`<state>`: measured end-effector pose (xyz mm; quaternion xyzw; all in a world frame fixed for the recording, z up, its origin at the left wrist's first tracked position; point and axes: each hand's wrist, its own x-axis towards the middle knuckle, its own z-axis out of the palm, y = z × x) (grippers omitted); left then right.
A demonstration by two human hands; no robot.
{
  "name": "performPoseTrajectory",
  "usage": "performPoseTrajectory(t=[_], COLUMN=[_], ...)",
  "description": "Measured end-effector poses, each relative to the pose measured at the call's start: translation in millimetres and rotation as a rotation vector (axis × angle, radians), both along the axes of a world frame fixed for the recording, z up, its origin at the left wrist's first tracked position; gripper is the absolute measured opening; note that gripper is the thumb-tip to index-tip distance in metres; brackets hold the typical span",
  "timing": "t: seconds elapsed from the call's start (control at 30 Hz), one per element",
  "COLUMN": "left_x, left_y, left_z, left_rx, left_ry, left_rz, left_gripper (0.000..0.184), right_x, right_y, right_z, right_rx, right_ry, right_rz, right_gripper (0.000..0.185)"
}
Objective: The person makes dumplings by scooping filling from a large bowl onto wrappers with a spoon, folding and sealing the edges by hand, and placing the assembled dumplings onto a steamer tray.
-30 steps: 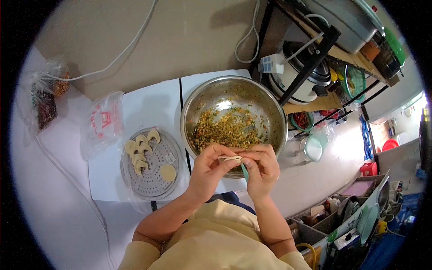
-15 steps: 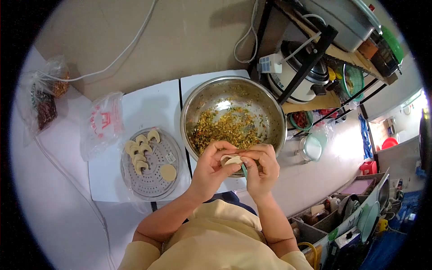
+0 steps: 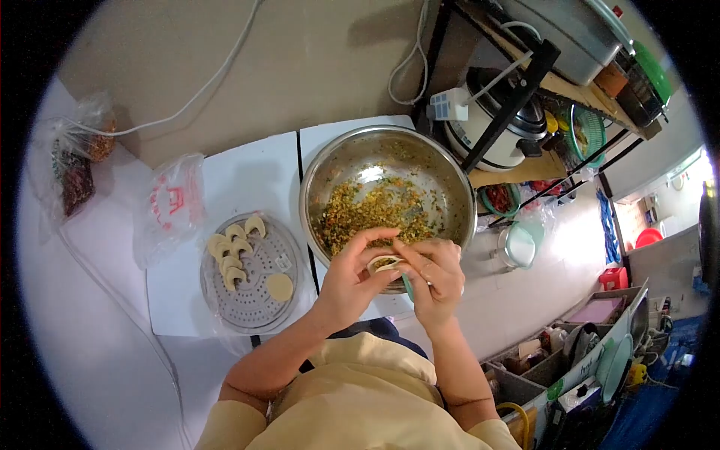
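Over the near rim of a large steel bowl [image 3: 431, 161], my left hand [image 3: 349, 277] cups a dumpling [image 3: 385, 264], folded but with some filling showing at its opening. My right hand [image 3: 438, 280] pinches the dumpling's right end between thumb and fingers. A thin green strip [image 3: 408, 285], perhaps a utensil handle, shows under the right thumb; its other end is hidden. Chopped yellow-green filling [image 3: 367, 211] lies in the bowl. To the left, a round perforated steamer tray [image 3: 255, 304] carries several folded dumplings [image 3: 229, 259] and one flat round wrapper [image 3: 280, 286].
A clear plastic bag [image 3: 171, 202] with red print lies left of the tray. Farther left is a tied bag [image 3: 75, 176] of dark food. At the right stands a shelf rack [image 3: 517, 105] with a rice cooker [image 3: 487, 139]. A white cable [image 3: 195, 101] hangs along the wall.
My right fingers have shifted along the dumpling's edge, and its opening shows more filling now. The left hand stays nearly in place. The tray's contents look the same.
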<state>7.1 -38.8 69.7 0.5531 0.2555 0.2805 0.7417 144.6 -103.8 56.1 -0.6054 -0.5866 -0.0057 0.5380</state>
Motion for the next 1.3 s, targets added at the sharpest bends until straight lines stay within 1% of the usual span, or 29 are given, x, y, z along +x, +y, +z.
performPoseTrajectory(t=[0.07, 0.13, 0.23, 0.3, 0.37, 0.47, 0.5, 0.53, 0.57, 0.6, 0.63, 0.67, 0.7, 0.73, 0.77, 0.8, 0.83, 0.87, 0.9, 0.93, 1.0, 1.07, 1.1, 1.2, 1.27, 1.3], left_x=[1.9, 3.1, 4.3, 1.7, -0.3, -0.4, 0.1, 1.8, 4.8, 6.5, 6.2, 5.7, 5.3, 4.3, 3.1, 2.6, 2.6, 2.8, 2.9, 3.8, 7.0, 8.2, 7.9, 5.6, 6.5, 6.8], left_y=[0.9, 0.9, 0.7, 3.9, 7.6, 9.5, 10.3, 10.7, 10.6, 11.0, 11.5, 11.8, 11.8, 11.5, 11.3, 11.1, 11.2, 11.5, 11.9, 11.6, 9.6, 6.8, 6.4, 8.6, 7.3, 6.4], left_z=[-5.4, -7.0, -6.5, -6.4, -1.3, -4.0, -6.7, -8.4, -9.6, -11.2, -14.7, -19.7, -24.2, -27.6, -30.6, -32.1, -32.9, -33.2, -33.6, -34.9, -36.2, -32.1, -30.1, -31.7, -36.5, -38.2], left_rx=[0.02, 0.045, 0.012, 0.109, 0.11, 0.085, 0.058, 0.059, -0.016, -0.091, -0.089, -0.117, -0.146, -0.147, -0.124, -0.102, -0.104, -0.023, 0.06, 0.06, 0.016, -0.018, -0.054, 0.003, 0.028, 0.054], left_ry=[0.013, 0.027, -0.016, 0.075, 0.107, 0.136, 0.133, 0.133, 0.063, -0.009, -0.011, 0.002, 0.015, 0.015, 0.047, 0.079, 0.08, 0.143, 0.206, 0.206, 0.088, 0.079, 0.071, 0.088, 0.11, 0.132], left_rz=[-0.022, -0.041, -0.036, -0.043, -0.06, -0.103, -0.125, -0.125, -0.097, -0.069, -0.065, -0.075, -0.087, -0.088, -0.072, -0.057, -0.059, -0.076, -0.092, -0.092, -0.087, -0.079, -0.07, -0.086, -0.092, -0.097], left_gripper=[0.049, 0.048, 0.051, 0.054, 0.056, 0.058, 0.058, 0.058, 0.052, 0.047, 0.047, 0.037, 0.028, 0.028, 0.023, 0.019, 0.019, 0.018, 0.018, 0.018, 0.016, 0.016, 0.015, 0.014, 0.014, 0.014], right_x=[1.7, 3.1, 3.6, 4.6, 5.8, 6.3, 5.9, 5.0, 4.1, 3.3, 2.3, 1.8, 1.8, 2.0, 2.9, 5.1, 7.7, 9.1, 9.1, 8.9, 8.3, 8.4, 7.7, 7.8, 10.3, 9.5], right_y=[0.5, 0.7, 0.0, 0.5, 0.3, 2.5, 3.1, 3.7, 4.0, 3.9, 3.8, 4.0, 3.6, 2.6, 2.2, 2.6, 3.0, 3.2, 3.5, 4.2, 4.7, 5.5, 5.9, 6.8, 6.9, 6.1], right_z=[-1.3, -6.3, -7.9, -4.8, 4.0, -5.9, -9.1, -12.2, -15.1, -17.7, -20.0, -20.9, -17.9, -12.2, -8.9, -9.6, -11.4, -12.9, -13.4, -13.9, -16.5, -20.3, -18.0, -12.2, -14.5, -14.6], right_rx=[0.023, 0.016, -0.013, -0.036, -0.088, -0.082, -0.082, -0.053, -0.025, -0.024, -0.022, -0.02, -0.021, -0.038, -0.056, -0.057, -0.052, -0.046, -0.046, -0.04, -0.034, -0.028, -0.027, -0.059, -0.057, -0.057], right_ry=[-0.047, -0.026, -0.007, -0.009, -0.076, -0.149, -0.149, -0.068, 0.013, 0.013, 0.116, 0.22, 0.22, 0.143, 0.066, 0.065, -0.006, -0.078, -0.078, -0.072, -0.066, 0.021, 0.021, 0.047, -0.045, -0.045], right_rz=[0.05, 0.053, 0.058, 0.062, 0.107, 0.106, 0.105, 0.078, 0.052, 0.055, 0.055, 0.055, 0.055, 0.049, 0.042, 0.041, 0.058, 0.074, 0.073, 0.056, 0.038, 0.028, 0.029, 0.049, 0.069, 0.068], right_gripper=[0.013, 0.014, 0.013, 0.012, 0.011, 0.011, 0.011, 0.012, 0.013, 0.013, 0.014, 0.015, 0.015, 0.015, 0.015, 0.015, 0.015, 0.016, 0.016, 0.016, 0.015, 0.014, 0.014, 0.01, 0.013, 0.013])
